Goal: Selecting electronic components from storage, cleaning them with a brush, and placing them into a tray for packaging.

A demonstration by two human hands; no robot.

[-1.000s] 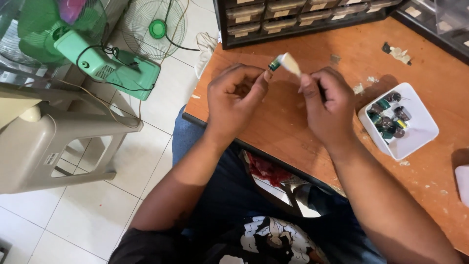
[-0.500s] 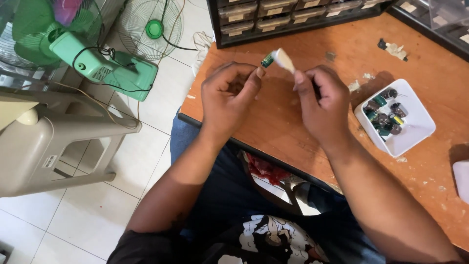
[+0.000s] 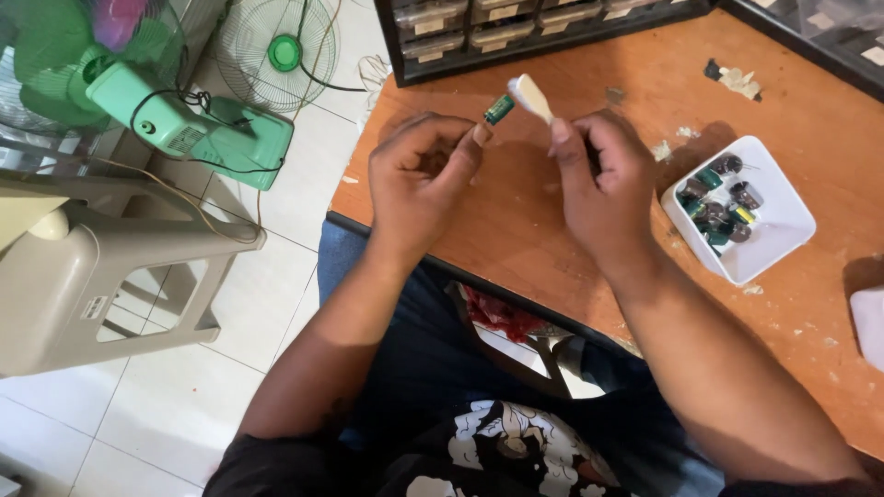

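My left hand pinches a small green cylindrical capacitor between thumb and fingertips above the orange-brown table. My right hand grips a white brush-like tool whose pale head touches the capacitor's end. Both hands hover close together over the table's left part. To the right, a white square dish holds several more small capacitors, green, dark and silver.
A black parts cabinet with small drawers stands along the table's far edge. Scraps of debris lie on the table. On the tiled floor to the left are a green fan and a beige plastic stool.
Both hands with the capacitor and the brush tool have kept their grip; the view has shifted slightly so they sit a little higher and further left in frame.
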